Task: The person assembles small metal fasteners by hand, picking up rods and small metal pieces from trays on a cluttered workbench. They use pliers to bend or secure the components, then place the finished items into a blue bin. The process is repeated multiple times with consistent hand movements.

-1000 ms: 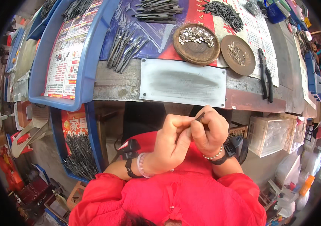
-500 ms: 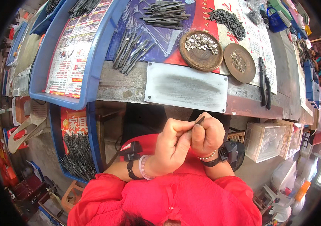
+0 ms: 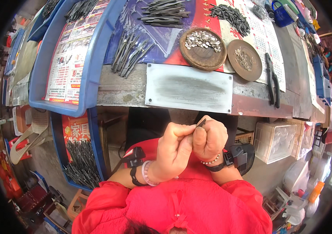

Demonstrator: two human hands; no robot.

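Note:
In front of my chest, above my lap, my two hands meet at a small, thin dark metal piece (image 3: 201,123). The fingertips of my left hand (image 3: 173,150) are pinched against it. My right hand (image 3: 212,137) is closed round it, thumb beside the piece, so only its tip shows and its full shape is hidden. Just beyond the hands, a white plate (image 3: 189,84) with a grey smudged middle is fixed along the table edge. Behind that stand a wooden dish (image 3: 203,56) with shiny silver discs and a brown dish (image 3: 251,73) with tiny pin-like bits.
Black pliers (image 3: 272,80) lie at the right. Farther back are dark tweezer-like strips (image 3: 131,52), stacked dark strips (image 3: 164,13) and short black pieces (image 3: 230,18). A blue tray (image 3: 89,78) stands left; a lower blue bin (image 3: 97,146) holds many dark strips.
Both hands sit slightly farther left and lower, still joined at the dark piece. The table and its things have shifted slightly left and up in view.

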